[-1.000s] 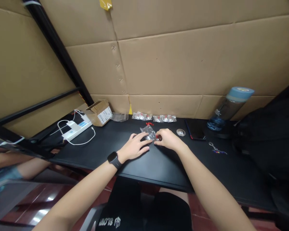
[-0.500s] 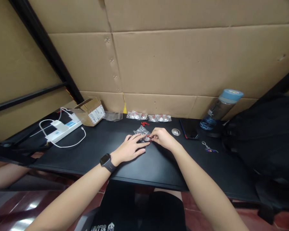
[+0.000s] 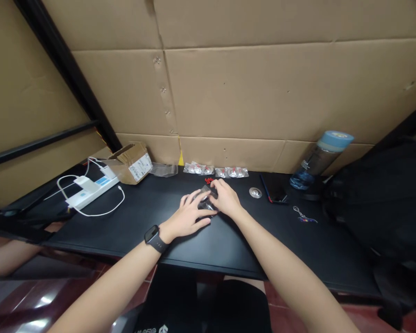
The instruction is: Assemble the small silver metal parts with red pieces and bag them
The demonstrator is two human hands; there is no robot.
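Note:
A small clear plastic bag [image 3: 208, 203] lies on the black tabletop [image 3: 152, 199] between my hands. My left hand [image 3: 187, 216], a dark watch on its wrist, rests flat with fingers spread, their tips pressing on the bag. Curled over the bag's right side, my right hand [image 3: 225, 199] pinches its edge; its fingers partly hide what is inside. Just beyond the fingertips is a small heap of red clips or cords [image 3: 209, 181]. A round silver metal disc [image 3: 255, 193] sits to the right of my right hand.
Bagged silver discs with red bits [image 3: 198, 168] line the cardboard wall, more bags [image 3: 232, 172] beside them. On the left are an open cardboard box [image 3: 133, 164] and a power strip [image 3: 90, 190]. To the right: phone [image 3: 275, 188], bottle [image 3: 315, 162], keyring [image 3: 304, 217], black backpack [image 3: 384, 203].
My right hand has shifted slightly left and turned over the bag. The red piece and silver disc seen at its fingertips are now hidden. My left hand stays nearly in place.

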